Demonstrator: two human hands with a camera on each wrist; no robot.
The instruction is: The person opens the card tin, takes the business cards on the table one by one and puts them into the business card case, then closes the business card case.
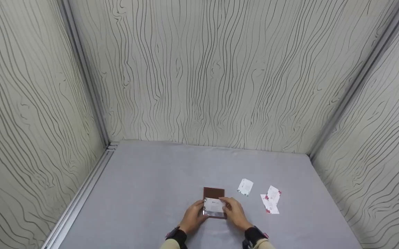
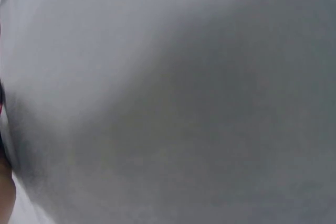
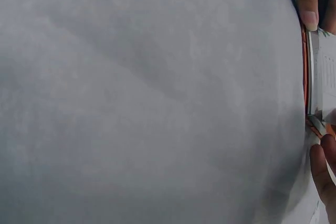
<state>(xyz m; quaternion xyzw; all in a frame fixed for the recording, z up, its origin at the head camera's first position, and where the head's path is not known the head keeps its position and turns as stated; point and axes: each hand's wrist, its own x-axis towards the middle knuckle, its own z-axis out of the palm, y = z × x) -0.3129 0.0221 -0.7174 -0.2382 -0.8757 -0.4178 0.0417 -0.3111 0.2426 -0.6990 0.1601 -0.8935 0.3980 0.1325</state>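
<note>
In the head view a brown card holder [image 1: 214,192] lies on the grey cloth with a clear sleeve [image 1: 215,214] across its near end. A white card [image 1: 214,204] with printed text and a leafy corner lies over the holder, its near part at the sleeve. My left hand [image 1: 192,216] grips the holder's left side, thumb near the lower corner. From the right, my right hand [image 1: 234,213] pinches the card's right edge. The right wrist view catches the holder's near edge and fingers of both hands at the frame's right side. Most of the holder's underside is hidden.
To the right lies a white card with green leaves [image 1: 245,187]. Beyond it two white cards with red flowers [image 1: 273,194] overlap. Wood-patterned panels [image 1: 199,76] enclose the table at the back and sides. A metal rail [image 1: 78,197] runs along the left edge.
</note>
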